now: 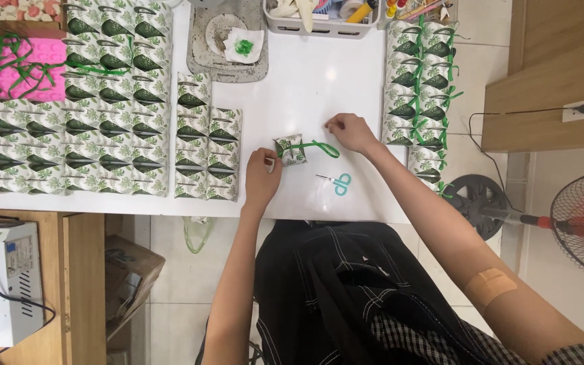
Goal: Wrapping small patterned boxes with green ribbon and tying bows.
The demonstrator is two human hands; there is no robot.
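**A:** Starting closest to the person: small teal-handled scissors (338,182) lie on the white table (319,88) just shy of the near edge, untouched. Right above them is the little leaf-print box (290,149), sitting about mid-table. The left hand (262,177) is pinched against the box's left side, and the right hand (351,131) has its fingers pressed together on the end of the green ribbon (319,146), pulled out to the right. Can't really tell from this angle whether a knot is in yet, it's tiny.

**B:** So how far along would you say?

**A:** I'd guess a good chunk done, more left. The stack of beribboned boxes (422,88) along the right edge looks finished, green bows on every one. The big spread of plain boxes (69,128) on the left has no ribbon that I can see, and there are way more of those.

**B:** Room to work?

**A:** Tight-ish. There's an open strip of table between the two piles, widest just past the hands. The finished stack hangs right at the right-hand edge. Far end is closed off by a grey tray (228,40) and a supply basket (322,17), with loose ribbon on a pink mat (18,64) at far left.
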